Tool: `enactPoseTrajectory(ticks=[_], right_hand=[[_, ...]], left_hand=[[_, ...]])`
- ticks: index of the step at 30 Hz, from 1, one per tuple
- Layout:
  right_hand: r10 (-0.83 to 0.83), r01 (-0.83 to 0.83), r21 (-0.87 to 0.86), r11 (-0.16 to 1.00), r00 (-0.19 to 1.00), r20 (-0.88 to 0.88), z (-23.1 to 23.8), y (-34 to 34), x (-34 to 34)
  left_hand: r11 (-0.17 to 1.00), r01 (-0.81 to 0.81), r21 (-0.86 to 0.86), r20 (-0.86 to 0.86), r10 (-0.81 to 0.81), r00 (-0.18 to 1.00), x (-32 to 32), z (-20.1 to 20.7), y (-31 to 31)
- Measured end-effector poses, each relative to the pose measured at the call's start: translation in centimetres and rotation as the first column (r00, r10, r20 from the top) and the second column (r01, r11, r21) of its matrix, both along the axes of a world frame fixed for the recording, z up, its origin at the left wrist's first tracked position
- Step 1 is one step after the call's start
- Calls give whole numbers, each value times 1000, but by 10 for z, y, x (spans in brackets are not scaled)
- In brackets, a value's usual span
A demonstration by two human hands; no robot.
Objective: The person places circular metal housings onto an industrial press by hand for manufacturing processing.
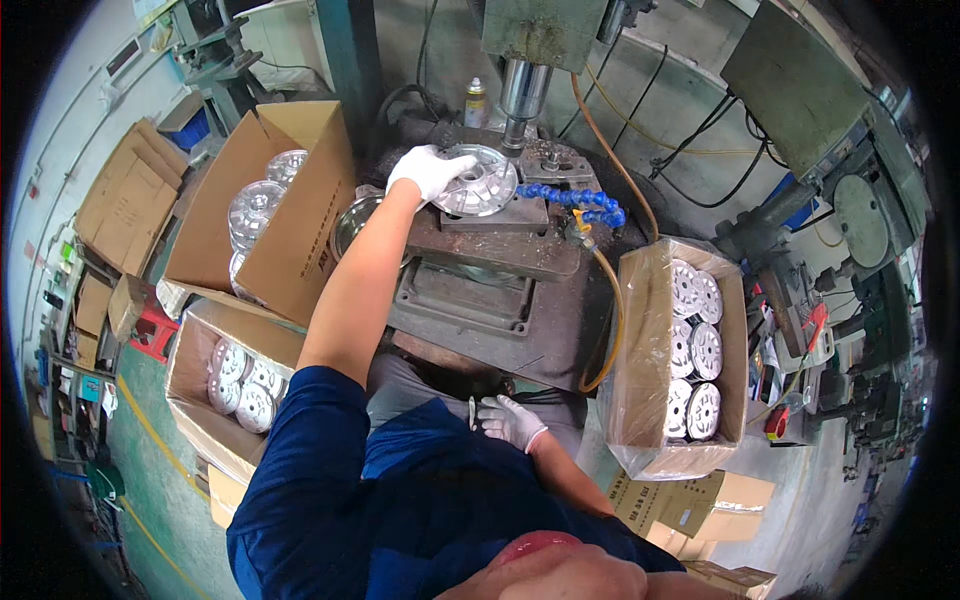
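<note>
My left hand [428, 172], in a white glove, is closed on the left edge of a round, ribbed cast-metal disc [486, 190]. The disc sits over a metal block [520, 215] on the machine table, close below the machine's spindle [522, 100]. A blue jointed coolant hose [570, 195] points at the disc's right side. My gloved right hand [512, 422] rests low by my lap, its fingers curled. By its fingertips shows a small shiny piece [472, 412]; what it is I cannot make out. Another round metal part [352, 228] lies partly hidden behind my left forearm.
Cardboard boxes holding similar metal discs stand at the left [290, 190], lower left [185, 370] and right [640, 370]. A spray can [475, 104] stands behind the machine table [440, 345]. A yellowish hose [612, 300] loops down the table's right side. More machines line the right.
</note>
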State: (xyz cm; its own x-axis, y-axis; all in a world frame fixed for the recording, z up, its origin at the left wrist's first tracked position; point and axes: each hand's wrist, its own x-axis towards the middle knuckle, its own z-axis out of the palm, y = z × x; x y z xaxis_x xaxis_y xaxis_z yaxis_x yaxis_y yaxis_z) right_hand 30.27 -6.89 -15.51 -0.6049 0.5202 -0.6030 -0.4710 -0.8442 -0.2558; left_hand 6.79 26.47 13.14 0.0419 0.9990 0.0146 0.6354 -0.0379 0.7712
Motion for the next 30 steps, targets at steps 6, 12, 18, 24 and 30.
enactPoseTrajectory(ticks=[6, 12, 18, 24, 30], right_hand=[[-8, 7, -21, 1000, 1000, -24, 18, 1, -5], [-36, 35, -36, 999, 999, -15, 10, 0, -3], [-36, 36, -36, 999, 999, -6, 16, -2, -2], [-12, 12, 13, 1000, 1000, 1, 11, 1, 1], [-20, 20, 12, 1000, 1000, -5, 11, -2, 1]], left_hand=[[1000, -16, -5, -7, 16, 1000, -3, -4, 3], [1000, -15, 0, -34, 15, 999, -2, -2, 1], [1000, -25, 2, -60, 25, 998, 2, 7, -7], [999, -10, -36, -59, 8, 998, -4, -5, 7], [1000, -17, -18, -72, 16, 997, -3, -4, 5]])
